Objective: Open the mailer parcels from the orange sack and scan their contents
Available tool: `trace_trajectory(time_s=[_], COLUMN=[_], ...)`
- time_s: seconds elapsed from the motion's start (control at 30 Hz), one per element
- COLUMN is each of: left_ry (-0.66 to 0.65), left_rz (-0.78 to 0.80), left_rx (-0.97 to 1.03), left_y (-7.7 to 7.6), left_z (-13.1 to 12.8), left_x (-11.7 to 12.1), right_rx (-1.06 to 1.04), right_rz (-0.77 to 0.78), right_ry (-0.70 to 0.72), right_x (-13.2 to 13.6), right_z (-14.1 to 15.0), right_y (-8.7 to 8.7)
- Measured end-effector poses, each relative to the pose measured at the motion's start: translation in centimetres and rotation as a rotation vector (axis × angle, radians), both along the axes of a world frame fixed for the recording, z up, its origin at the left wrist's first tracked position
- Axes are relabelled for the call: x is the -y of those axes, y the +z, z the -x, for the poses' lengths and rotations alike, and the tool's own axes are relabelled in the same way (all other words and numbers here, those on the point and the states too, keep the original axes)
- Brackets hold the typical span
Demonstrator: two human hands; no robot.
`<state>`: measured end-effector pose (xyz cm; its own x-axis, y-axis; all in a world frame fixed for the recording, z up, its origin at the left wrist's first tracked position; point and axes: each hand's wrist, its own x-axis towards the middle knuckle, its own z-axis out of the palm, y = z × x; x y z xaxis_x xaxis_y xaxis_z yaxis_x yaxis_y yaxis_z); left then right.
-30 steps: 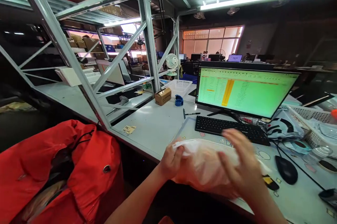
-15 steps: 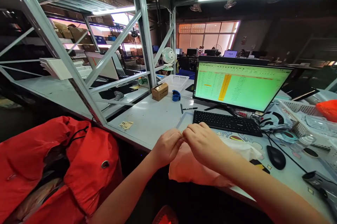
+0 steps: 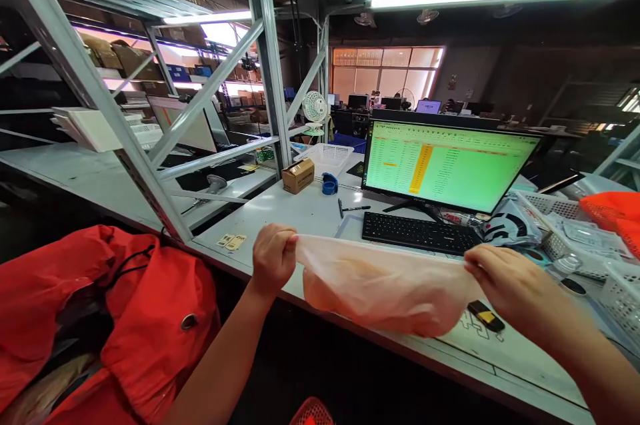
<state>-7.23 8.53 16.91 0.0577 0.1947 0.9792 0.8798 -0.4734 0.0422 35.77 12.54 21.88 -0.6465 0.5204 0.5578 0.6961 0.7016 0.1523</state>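
A translucent whitish plastic bag (image 3: 385, 285) with something orange-pink inside is stretched between my two hands over the desk's front edge. My left hand (image 3: 274, 257) pinches its upper left corner. At the opposite upper corner, my right hand (image 3: 515, 282) is closed on the bag too. The top edge between them is pulled nearly straight, while the fuller part sags below. Beside the right hand, a black and yellow object (image 3: 486, 316) lies on the desk mat. The black keyboard (image 3: 417, 232) sits just behind the bag.
A monitor (image 3: 445, 165) stands behind the keyboard. A small cardboard box (image 3: 298, 176), a blue tape roll (image 3: 329, 184), a pen (image 3: 356, 208) and paper tags (image 3: 231, 241) lie to its left. White baskets (image 3: 575, 238) are at right. A large red bag (image 3: 165, 318) stands left, near the metal rack post (image 3: 267, 58).
My hands have moved apart from being together at the bag's left end. The right one went right, drawing the bag's top edge out straight. The view has shifted slightly.
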Motion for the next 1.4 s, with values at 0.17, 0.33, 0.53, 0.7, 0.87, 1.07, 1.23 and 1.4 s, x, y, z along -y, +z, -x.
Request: trace_trajectory(time_s=[0.17,0.33,0.53,0.7,0.87,1.07,1.23,1.4], left_ry=[0.058,-0.078,-0.145,-0.157,-0.158,-0.199,-0.180,-0.209], left_rz=[0.099,0.218,0.355,0.375,0.312,0.332,0.347,0.457], left_rx=[0.198,0.256,0.079,0.093,0.099,0.096,0.100,0.327], left_y=[-3.1,-5.7,-5.5,-5.5,-5.8,-6.9,-7.8,-8.7], left_z=[0.0,-4.1,-7.6,-9.2,-10.4,-10.3,-10.2,-8.6], left_x=[-0.8,0.6,3.8,4.8,4.9,6.3,6.6,5.0], right_rx=[-0.124,-0.199,-0.174,-0.172,0.035,0.367,0.343,0.151], right_rz=[0.159,0.178,0.054,-0.003,0.153,0.197,0.230,0.256], right_ry=[-0.050,-0.013,0.004,0.035,0.318,0.091,0.159,0.220], right_x=[1.0,2.7,4.4,6.8,9.0,6.4,3.6,1.9], right_z=[-3.3,-1.7,-1.3,0.2,6.3,13.2,16.4,14.9], right_y=[-3.0,-5.7,-6.4,-4.7,-2.9,-5.2,-6.8,-5.5])
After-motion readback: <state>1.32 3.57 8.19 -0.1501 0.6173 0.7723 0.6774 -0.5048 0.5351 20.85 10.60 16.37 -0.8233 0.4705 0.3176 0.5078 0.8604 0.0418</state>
